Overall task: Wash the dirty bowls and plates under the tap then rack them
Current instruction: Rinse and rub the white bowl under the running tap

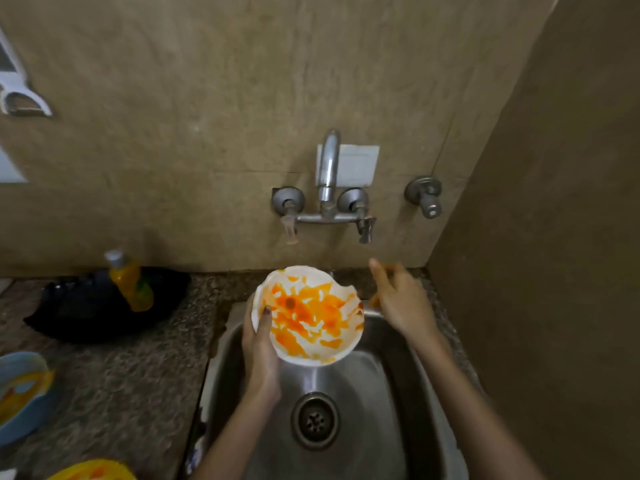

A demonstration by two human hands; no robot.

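A white bowl (311, 317) smeared with orange sauce is held tilted over the steel sink (398, 358). My left hand (259, 348) grips its left rim, thumb inside the bowl. My right hand (398, 299) hovers empty to the right of the bowl, fingers loosely extended, blurred, below the right tap lever. The wall tap (327, 168) rises above the bowl; I see no water running. A dirty blue bowl (20, 393) and a dirty yellow dish (93, 472) sit on the counter at the left.
A yellow soap bottle (130, 282) leans on a black pan (104, 306) on the granite counter. A separate valve (424, 195) sticks out of the wall at right. A side wall closes off the right. The sink drain (314, 419) is uncovered.
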